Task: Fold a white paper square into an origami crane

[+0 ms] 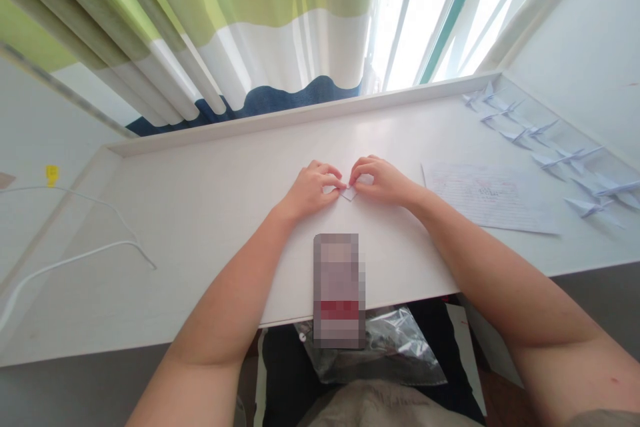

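Note:
A small piece of folded white paper (349, 193) lies on the white desk (225, 233), its pointed corner facing me. My left hand (316, 188) pinches its left side between thumb and fingertips. From the other side, my right hand (379, 180) pinches the right side near the top. The fingertips of both hands almost meet over the paper and cover much of it. Several folded white paper cranes (570, 159) stand along the right end of the desk.
A sheet of lined, written paper (493, 197) lies right of my right hand. A pixelated, phone-shaped object (339, 280) overhangs the front edge. White cables (75, 260) run at the left. Clear plastic (400, 347) rests on my lap. A curtain (280, 20) hangs behind the desk.

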A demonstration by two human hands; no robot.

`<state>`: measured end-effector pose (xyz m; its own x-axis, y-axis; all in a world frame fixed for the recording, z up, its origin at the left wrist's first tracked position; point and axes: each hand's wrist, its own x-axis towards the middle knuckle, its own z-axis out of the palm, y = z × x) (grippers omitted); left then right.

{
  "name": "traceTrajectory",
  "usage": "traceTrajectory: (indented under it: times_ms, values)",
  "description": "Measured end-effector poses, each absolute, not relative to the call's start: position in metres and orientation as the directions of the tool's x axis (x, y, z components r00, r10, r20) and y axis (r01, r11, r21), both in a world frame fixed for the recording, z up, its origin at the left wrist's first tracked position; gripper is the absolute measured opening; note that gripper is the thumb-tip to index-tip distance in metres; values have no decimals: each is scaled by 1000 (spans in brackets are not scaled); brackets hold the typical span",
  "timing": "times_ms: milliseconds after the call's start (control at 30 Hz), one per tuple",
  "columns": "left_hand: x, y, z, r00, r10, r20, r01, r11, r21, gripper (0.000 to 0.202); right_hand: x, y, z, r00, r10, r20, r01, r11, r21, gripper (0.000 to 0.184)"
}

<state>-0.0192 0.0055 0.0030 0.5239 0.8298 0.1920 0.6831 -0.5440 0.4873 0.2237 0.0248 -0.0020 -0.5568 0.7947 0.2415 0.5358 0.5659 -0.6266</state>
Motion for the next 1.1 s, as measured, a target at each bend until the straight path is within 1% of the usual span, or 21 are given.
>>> traceTrajectory:
  times_ms: [100, 233, 367, 467, 567, 667, 733, 833, 933, 1100]
  values:
    - [-20, 6, 5, 565, 802, 195, 680, -586, 440, 24, 224, 25, -3, -528, 813, 247, 543, 546, -638, 12]
    - [-20, 6, 5, 591, 783, 195, 670, -611, 421, 30, 225, 28, -8, -484, 838, 252, 557, 517, -650, 11]
    - [-20, 5, 6, 599, 780, 182, 678, -615, 403, 31, 229, 32, -11, -489, 834, 256, 583, 531, -615, 12]
    - [-19, 3, 7, 586, 783, 209, 666, -612, 426, 31, 231, 32, -11, -529, 804, 271, 575, 574, -582, 13]
    - [-18, 3, 5, 575, 781, 243, 650, -617, 443, 29, 232, 31, -10, -566, 772, 289, 536, 611, -583, 17]
    - [-20, 4, 2, 569, 784, 247, 645, -612, 458, 32, 233, 28, -9, -604, 744, 286, 505, 636, -584, 22]
    - [-22, 4, 0, 559, 792, 243, 644, -600, 474, 35, 235, 26, -6, -625, 732, 271, 497, 641, -585, 22]
    - [-24, 3, 1, 562, 797, 220, 640, -588, 494, 28, 239, 24, -2, -641, 733, 229, 510, 629, -587, 19]
    - [-24, 3, 2, 561, 804, 198, 637, -571, 518, 24, 243, 25, -1, -646, 739, 192, 532, 615, -582, 22]
    - [-24, 6, -2, 526, 827, 197, 646, -540, 540, 21, 243, 28, -5, -638, 744, 198, 532, 611, -586, 25]
